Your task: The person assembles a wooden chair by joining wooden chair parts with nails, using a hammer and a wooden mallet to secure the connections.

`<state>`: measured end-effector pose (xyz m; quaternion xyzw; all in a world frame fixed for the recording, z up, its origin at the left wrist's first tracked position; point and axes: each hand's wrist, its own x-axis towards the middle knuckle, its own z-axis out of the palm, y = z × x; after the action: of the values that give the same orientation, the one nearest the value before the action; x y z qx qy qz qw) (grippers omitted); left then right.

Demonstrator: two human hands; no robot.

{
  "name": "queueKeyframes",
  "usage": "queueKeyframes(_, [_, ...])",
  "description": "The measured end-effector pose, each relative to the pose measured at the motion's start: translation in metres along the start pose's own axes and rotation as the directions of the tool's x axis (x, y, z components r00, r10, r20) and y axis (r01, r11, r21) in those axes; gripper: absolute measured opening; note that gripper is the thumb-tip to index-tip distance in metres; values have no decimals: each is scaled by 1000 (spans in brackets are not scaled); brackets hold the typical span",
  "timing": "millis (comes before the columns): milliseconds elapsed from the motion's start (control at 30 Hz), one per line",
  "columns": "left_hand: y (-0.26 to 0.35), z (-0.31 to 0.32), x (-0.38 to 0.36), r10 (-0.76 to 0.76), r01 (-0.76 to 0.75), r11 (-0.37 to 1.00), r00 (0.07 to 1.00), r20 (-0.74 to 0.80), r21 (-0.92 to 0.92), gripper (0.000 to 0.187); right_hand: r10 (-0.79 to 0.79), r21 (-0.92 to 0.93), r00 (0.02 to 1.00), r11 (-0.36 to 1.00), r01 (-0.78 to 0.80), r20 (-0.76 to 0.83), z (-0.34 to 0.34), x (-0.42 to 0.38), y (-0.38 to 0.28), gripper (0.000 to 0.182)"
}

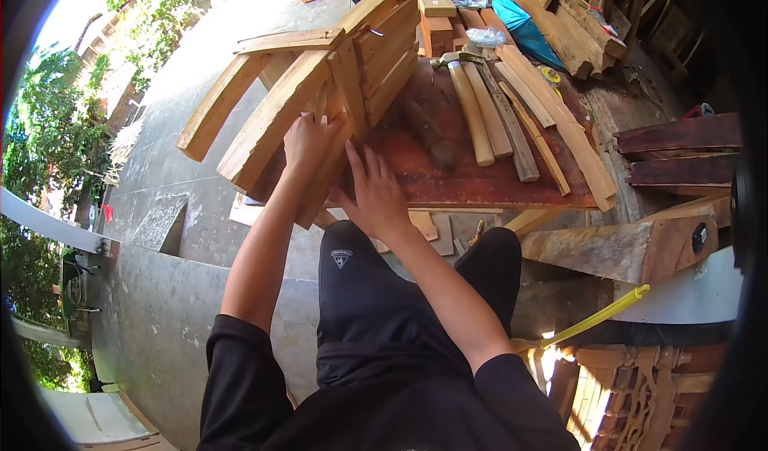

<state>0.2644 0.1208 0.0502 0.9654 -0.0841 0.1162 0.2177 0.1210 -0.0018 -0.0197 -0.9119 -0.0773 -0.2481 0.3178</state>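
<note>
A wooden frame (280,115) of thick pale beams and slats leans at an angle over the front left of the reddish-brown workbench (480,187). My left hand (310,141) is closed at its inner corner, with a thin upright sliver of wood (320,101) showing above the fingers. Against the frame's lower board (324,181) rests my right hand (374,191), its fingers stretched out and apart. Right of the frame lie a claw hammer (472,115) with a wooden handle and a dark, round-ended tool (430,135).
Several loose wood strips (516,123) lie along the bench's right side, near a yellow tape measure (550,74). Timber (560,27) is stacked behind, beside a blue tarp (520,23). A big cut log (624,247) and carved woodwork (640,395) stand to the right.
</note>
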Motion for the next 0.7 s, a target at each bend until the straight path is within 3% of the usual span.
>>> queueKeyframes(267, [-8, 1, 4, 10, -10, 1000, 1000, -21, -13, 64, 14, 12, 1000, 1000, -14, 13, 0, -1, 0, 94])
queueKeyframes(700, [-21, 24, 1, 11, -12, 997, 1000, -21, -77, 78, -17, -8, 1000, 1000, 17, -9, 4, -2, 4, 93])
